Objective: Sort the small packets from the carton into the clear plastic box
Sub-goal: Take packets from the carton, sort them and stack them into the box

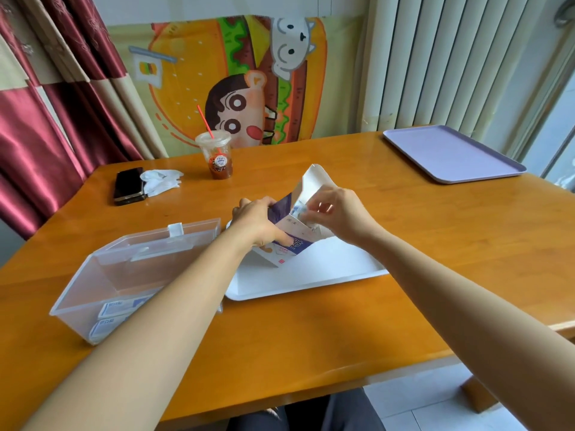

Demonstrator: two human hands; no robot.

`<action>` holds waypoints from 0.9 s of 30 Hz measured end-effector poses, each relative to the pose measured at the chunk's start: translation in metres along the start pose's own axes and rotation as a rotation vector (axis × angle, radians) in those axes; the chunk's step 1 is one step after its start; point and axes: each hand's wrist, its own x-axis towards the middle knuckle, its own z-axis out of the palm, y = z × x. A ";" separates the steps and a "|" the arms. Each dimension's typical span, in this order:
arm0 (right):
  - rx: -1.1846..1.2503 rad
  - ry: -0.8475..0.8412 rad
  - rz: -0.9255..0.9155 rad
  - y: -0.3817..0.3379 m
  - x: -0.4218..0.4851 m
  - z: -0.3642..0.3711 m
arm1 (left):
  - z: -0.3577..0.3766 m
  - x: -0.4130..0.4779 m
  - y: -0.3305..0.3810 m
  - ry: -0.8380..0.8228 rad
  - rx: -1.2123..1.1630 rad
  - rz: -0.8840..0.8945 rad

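L hand (259, 223) grips carton (292, 241), tilted over white tray (326, 272). R hand (337, 213) pinches a packet (299, 209) at carton's open top. Clear plastic box (102, 284) w/ packets (115, 307) inside sits near table (404, 244) left edge.

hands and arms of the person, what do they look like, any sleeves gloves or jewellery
Both are bare. The left hand and right hand wear no gloves, and no ring shows on either. No watch, bracelet or sleeve shows on the left forearm or right forearm within the frame.
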 end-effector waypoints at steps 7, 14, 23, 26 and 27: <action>0.466 0.132 0.268 0.019 -0.009 -0.025 | -0.002 0.010 -0.022 0.087 -0.058 -0.156; 0.665 0.142 0.487 0.024 -0.020 -0.021 | -0.002 0.003 -0.026 0.200 -0.052 -0.200; 0.599 -0.073 0.429 0.035 -0.036 -0.019 | 0.004 -0.036 0.006 0.710 -0.013 0.502; 0.550 -0.198 0.292 0.036 -0.039 -0.023 | 0.017 -0.044 0.021 0.315 -0.088 0.554; 0.540 -0.237 0.250 0.036 -0.040 -0.025 | 0.023 -0.042 0.025 0.186 -0.083 0.471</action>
